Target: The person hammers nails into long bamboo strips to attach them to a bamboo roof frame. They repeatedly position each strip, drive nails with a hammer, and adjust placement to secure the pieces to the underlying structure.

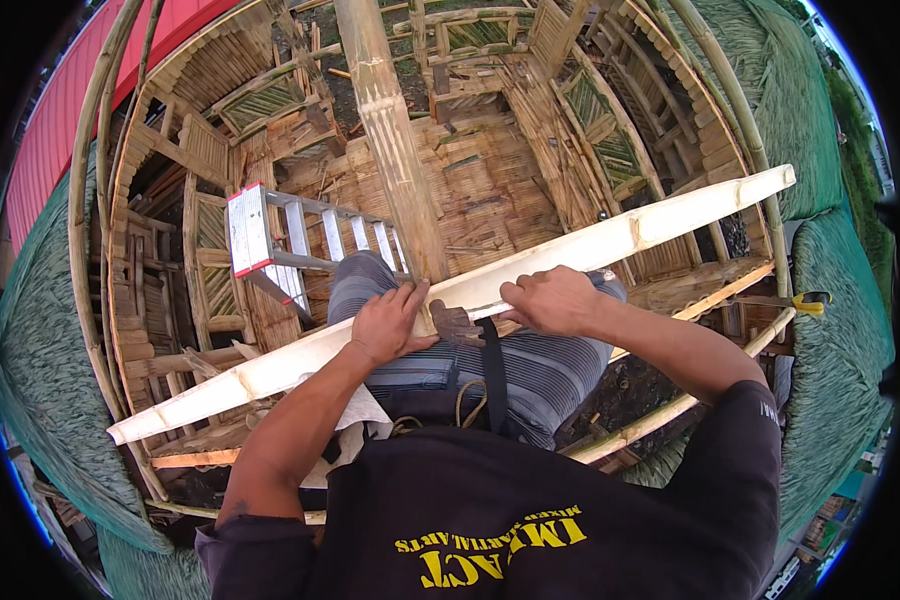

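A long, pale split bamboo length (560, 258) lies slantwise across my lap, its hollow face up and its right end higher in the view. My left hand (388, 322) rests over it left of the middle, fingers bent at the far edge and thumb along the near side. My right hand (552, 302) is curled at the near edge, right of the middle, gripping the bamboo. Whether a small tool is also in that hand, I cannot tell. Between my hands sits a dark brown wooden piece (457, 324), beside a black strap (493, 375) hanging at my waist.
An upright bamboo post (395, 150) stands before me. Left of it is an aluminium stepladder (255, 235) with red trim. Below is a bamboo-slat floor (480, 185) with benches around it. A saw with a yellow-black handle (812, 302) is at the right, near green-netted thatch (835, 370).
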### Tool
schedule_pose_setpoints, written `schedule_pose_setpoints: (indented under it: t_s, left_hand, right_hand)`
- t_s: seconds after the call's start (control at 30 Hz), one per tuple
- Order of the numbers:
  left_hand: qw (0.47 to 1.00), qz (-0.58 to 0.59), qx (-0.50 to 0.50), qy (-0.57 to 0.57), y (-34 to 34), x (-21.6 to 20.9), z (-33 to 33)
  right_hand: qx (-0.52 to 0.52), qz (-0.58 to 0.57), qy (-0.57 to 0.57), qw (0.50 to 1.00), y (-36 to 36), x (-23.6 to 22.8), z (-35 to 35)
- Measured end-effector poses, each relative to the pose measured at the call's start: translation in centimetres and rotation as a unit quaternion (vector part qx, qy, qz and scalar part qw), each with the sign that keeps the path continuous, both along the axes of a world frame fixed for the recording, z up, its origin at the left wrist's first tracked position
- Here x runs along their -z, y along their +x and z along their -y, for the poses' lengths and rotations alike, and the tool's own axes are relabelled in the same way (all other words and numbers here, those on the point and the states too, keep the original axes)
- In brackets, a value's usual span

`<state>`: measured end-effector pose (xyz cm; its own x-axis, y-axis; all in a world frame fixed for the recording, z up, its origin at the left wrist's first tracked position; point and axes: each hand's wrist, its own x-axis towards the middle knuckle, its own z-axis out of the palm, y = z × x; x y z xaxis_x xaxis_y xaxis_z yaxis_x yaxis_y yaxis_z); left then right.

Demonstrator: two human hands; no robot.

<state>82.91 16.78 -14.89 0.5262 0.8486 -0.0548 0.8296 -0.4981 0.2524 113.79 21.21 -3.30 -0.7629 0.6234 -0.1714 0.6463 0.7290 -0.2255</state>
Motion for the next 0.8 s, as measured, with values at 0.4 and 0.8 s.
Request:
schedule_pose_setpoints:
  t_s: [0.4, 0.8]
  left_hand:
    - [1.000, 0.002, -0.002, -0.001, 0.0, -0.2, 0.0]
    - [1.000, 0.008, -0.012, 0.006, 0.2, -0.3, -0.3]
  right_hand:
    - [-0.203, -0.137, -0.024, 0.969, 0.3, -0.6, -0.6]
    - [-0.112, -0.035, -0.026, 0.993, -0.5, 0.6, -1.2]
